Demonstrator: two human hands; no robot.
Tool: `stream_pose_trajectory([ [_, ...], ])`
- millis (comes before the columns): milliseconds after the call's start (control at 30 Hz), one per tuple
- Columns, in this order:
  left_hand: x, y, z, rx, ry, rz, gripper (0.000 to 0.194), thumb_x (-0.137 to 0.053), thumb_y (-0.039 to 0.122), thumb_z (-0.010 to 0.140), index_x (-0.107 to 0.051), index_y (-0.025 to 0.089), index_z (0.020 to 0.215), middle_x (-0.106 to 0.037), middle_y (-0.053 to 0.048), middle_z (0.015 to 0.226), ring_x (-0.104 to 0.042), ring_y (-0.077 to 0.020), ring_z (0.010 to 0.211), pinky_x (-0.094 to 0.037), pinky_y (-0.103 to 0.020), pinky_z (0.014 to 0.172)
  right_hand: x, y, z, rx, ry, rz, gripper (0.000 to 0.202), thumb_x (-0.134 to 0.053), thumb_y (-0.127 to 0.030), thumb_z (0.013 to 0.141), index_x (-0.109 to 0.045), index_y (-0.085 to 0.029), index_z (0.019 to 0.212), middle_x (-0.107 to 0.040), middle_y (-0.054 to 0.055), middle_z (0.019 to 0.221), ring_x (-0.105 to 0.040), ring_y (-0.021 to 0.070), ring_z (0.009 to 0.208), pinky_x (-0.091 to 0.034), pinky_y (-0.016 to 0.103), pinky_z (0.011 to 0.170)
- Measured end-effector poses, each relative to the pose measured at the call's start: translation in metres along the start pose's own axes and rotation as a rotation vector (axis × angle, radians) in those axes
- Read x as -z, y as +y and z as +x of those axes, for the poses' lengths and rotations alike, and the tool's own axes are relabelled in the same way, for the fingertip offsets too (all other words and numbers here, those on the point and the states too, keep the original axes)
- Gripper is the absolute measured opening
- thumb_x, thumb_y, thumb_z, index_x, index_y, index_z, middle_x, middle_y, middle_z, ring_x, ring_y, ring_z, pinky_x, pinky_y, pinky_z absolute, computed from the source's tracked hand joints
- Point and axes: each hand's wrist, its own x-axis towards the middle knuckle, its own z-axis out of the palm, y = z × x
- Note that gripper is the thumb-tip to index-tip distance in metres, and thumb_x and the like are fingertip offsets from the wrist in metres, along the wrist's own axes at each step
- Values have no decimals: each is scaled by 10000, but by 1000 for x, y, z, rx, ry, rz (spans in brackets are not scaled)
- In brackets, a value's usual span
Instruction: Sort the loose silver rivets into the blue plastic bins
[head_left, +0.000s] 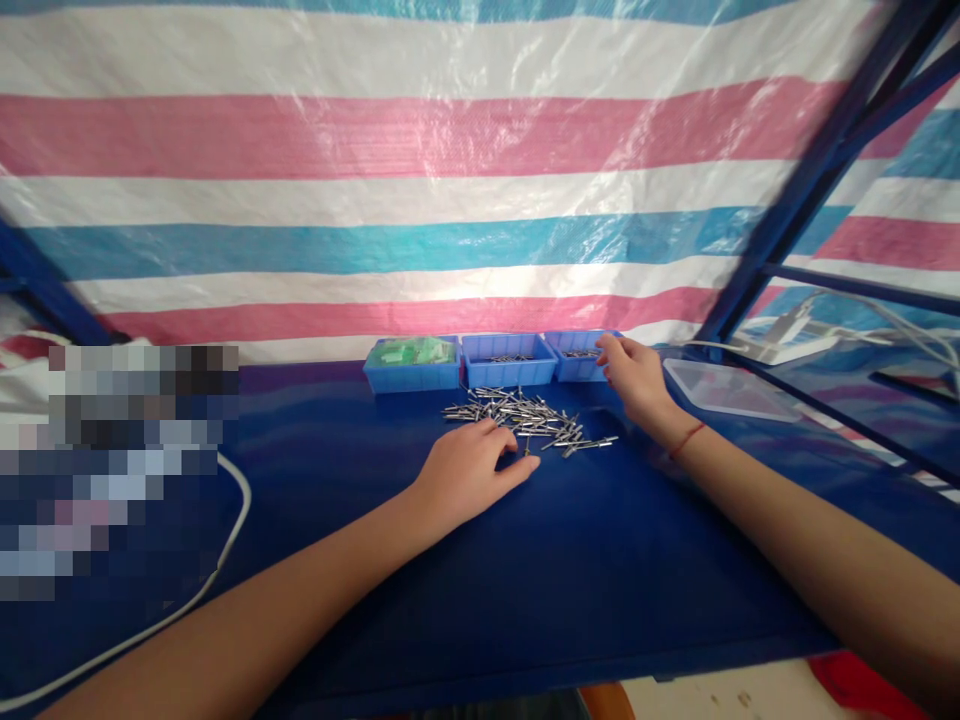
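Observation:
A loose pile of silver pop rivets (pixel 517 408) with thin stems lies on the blue tabletop. At its near edge rests my left hand (pixel 466 468), palm down, thumb stretched away from the bent fingers; one rivet (pixel 527 447) shows in the gap between thumb and forefinger. My right hand (pixel 636 378) is over the right blue bin (pixel 574 368), which has some rivets inside. Its fingers are bent and slightly apart at the bin's right end, with nothing visible in them. The middle blue bin (pixel 508 374) also contains rivets.
The left blue bin (pixel 412 376) holds green-and-clear plastic packets (pixel 412 351). A translucent lid or tray (pixel 731 388) lies at the right, near a white power strip (pixel 784 338). A white cable (pixel 246 500) runs along the left. Blue metal posts and striped sheeting enclose the table.

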Motion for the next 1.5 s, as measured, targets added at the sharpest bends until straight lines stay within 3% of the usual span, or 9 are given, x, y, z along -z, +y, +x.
stream_pose_trajectory([
  [100,-4,2,2,16,18,50,244,-524,405,841,-650,198,874,-643,-30,859,-615,-200,798,-455,-294,688,-5,-13,-15,27,-74,23,248,-516,-389,783,-599,-169,706,-589,12,610,-510,139,554,-394,268,552],
  [200,-7,0,2,21,32,26,190,-474,273,871,-643,199,828,-636,-24,854,-611,-183,786,-448,-287,701,-10,-30,-35,119,-260,30,197,-522,-331,778,-612,-165,725,-598,17,647,-527,143,601,-404,269,589],
  [400,-7,-15,1,119,299,-276,204,-440,271,910,-607,165,858,-621,-33,835,-581,-158,773,-436,-273,719,-17,-52,-75,137,-479,118,173,-532,-282,755,-619,-159,841,-603,14,706,-524,134,594,-415,271,573],
  [533,-7,-20,0,146,379,-460,197,-454,301,909,-599,167,912,-621,-28,848,-572,-144,761,-435,-254,694,-17,-64,-91,103,-579,270,220,-601,-358,751,-607,-163,852,-607,26,767,-530,125,612,-429,265,572],
  [967,-3,-11,-5,64,343,-488,133,-502,264,877,-597,171,884,-606,-14,822,-554,-123,738,-421,-237,658,-11,-75,-98,158,-561,378,249,-636,-427,767,-621,-180,786,-602,11,674,-533,123,585,-442,254,547],
  [1100,-1,-6,-5,63,327,-530,169,-551,271,843,-594,188,984,-647,-22,922,-577,-121,740,-423,-235,630,-10,-75,-100,209,-577,332,227,-613,-405,795,-637,-183,837,-618,23,690,-544,136,594,-441,262,542],
  [1233,2,-5,-6,64,310,-528,119,-546,273,844,-615,189,892,-663,-3,871,-587,-120,731,-425,-233,632,-8,-75,-100,288,-566,242,213,-589,-386,820,-653,-185,854,-622,26,701,-536,132,587,-431,257,532],
  [1400,2,-6,-7,81,386,-514,117,-545,264,843,-609,178,890,-654,-3,842,-579,-115,722,-434,-230,654,-8,-71,-96,382,-547,134,192,-557,-343,845,-655,-178,865,-628,26,718,-514,118,574,-404,242,517],
  [1500,2,-6,-7,84,403,-495,130,-538,286,851,-601,175,879,-634,1,810,-568,-113,714,-434,-228,657,-10,-72,-96,440,-618,108,193,-534,-317,857,-658,-175,817,-650,34,762,-531,118,613,-413,240,556],
])
